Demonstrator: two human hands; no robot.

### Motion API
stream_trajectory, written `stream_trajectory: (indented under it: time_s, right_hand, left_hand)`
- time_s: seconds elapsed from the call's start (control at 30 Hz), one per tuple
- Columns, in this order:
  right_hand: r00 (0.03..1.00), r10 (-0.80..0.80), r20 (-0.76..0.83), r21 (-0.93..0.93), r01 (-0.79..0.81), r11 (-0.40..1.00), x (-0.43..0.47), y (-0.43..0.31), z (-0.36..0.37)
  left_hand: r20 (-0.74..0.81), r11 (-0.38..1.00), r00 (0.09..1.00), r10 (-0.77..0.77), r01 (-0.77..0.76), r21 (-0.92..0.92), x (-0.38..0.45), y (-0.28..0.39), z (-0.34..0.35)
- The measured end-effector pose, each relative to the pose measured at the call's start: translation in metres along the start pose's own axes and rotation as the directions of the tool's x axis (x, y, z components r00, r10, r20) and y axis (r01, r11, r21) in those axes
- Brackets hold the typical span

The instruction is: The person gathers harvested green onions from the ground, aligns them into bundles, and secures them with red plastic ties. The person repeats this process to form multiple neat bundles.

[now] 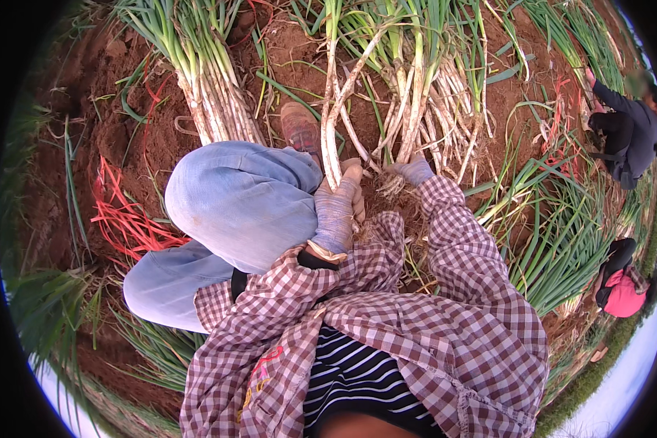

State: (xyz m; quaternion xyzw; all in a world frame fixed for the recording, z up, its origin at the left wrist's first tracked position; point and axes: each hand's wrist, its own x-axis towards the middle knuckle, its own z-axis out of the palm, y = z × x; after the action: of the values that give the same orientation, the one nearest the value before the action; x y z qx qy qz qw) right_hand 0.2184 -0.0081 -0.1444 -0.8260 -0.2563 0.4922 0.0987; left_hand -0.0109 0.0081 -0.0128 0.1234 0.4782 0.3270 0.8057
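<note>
Gloved, my left hand (339, 202) is closed around the lower white ends of a few green onions (329, 120), whose stalks point away from me. To its right, my right hand (414, 168), also gloved, reaches to the root end of more green onions (414, 117). Its fingers are partly hidden by the stalks and stringy roots (391, 185). Beyond and beside that hand lies a loose pile of green onions (451, 90) with dirty white stems. At the upper left stands a thick bunch of green onions (213, 98), close to my knee.
Red plastic strips (128, 213) lie on the brown soil (109, 126) at left; more red strips (561, 137) lie at right. Further green onions (558, 246) are spread to my right. One person (627, 126) crouches at far right, another person (624, 284) lower down.
</note>
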Motion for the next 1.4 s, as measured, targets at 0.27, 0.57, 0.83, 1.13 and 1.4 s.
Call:
stream_trajectory:
  time_s: [0.27, 0.57, 0.83, 1.13, 1.4]
  right_hand:
    - [0.974, 0.182, -0.133, 0.012, -0.183, 0.983, -0.050, -0.011, -0.066]
    - [0.949, 0.020, -0.315, -0.212, -0.091, 0.973, -0.005, 0.039, -0.048]
    - [0.915, 0.255, -0.313, -0.376, -0.366, 0.851, 0.004, 0.053, -0.001]
    - [0.905, -0.416, -0.085, 0.208, 0.424, 0.881, -0.129, -0.030, -0.029]
    - [0.406, -0.420, -0.812, 0.065, 0.778, 0.625, -0.251, -0.048, -0.168]
  left_hand:
    - [-0.014, 0.993, 1.000, -0.001, 0.003, 0.118, -0.002, -0.010, 0.008]
    - [-0.026, 0.993, 0.999, -0.036, 0.039, 0.115, 0.001, -0.004, 0.002]
    - [-0.021, 0.991, 0.998, -0.059, 0.061, 0.118, -0.004, -0.004, 0.003]
    - [-0.067, 0.991, 0.997, -0.028, 0.036, 0.129, 0.002, -0.011, 0.004]
    - [0.025, 0.994, 1.000, 0.000, -0.003, 0.107, 0.001, -0.013, 0.007]
